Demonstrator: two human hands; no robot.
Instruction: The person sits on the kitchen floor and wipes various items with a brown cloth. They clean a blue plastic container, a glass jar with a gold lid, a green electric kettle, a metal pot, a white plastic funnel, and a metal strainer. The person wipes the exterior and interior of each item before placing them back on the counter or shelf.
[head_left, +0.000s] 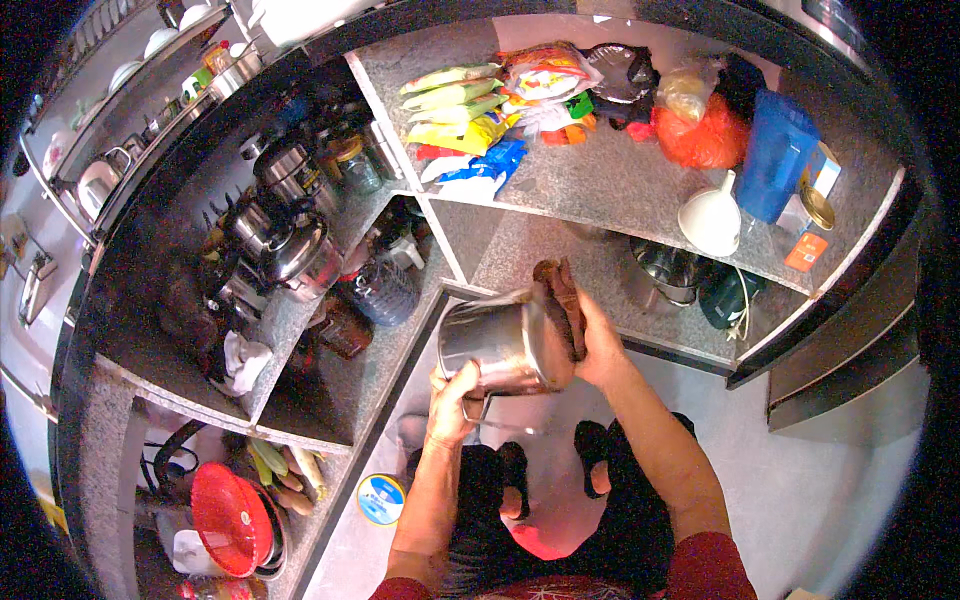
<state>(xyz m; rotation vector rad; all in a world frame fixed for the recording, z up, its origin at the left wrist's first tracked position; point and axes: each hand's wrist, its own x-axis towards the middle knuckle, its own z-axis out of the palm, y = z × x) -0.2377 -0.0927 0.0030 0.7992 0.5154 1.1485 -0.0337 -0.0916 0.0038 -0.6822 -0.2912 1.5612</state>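
A shiny steel pot (488, 342) is held up on its side in front of me, over the floor. My left hand (455, 405) is closed on its near left side, the thumb lying along the metal beside a wire-like handle. On the pot's right end lies a brown cloth (562, 305), and my right hand (600, 345) presses it there with fingers wrapped behind it. Those fingertips are mostly hidden by the cloth. The inside of the pot is out of sight.
Stone shelves curve around me. Several packets (455, 100), a blue jug (778, 160) and a white funnel (710, 215) stand on the upper right one. Steel pots (305, 260) fill the left shelf. Lower left are a red colander (232, 520) and a round blue-and-white tub (381, 499).
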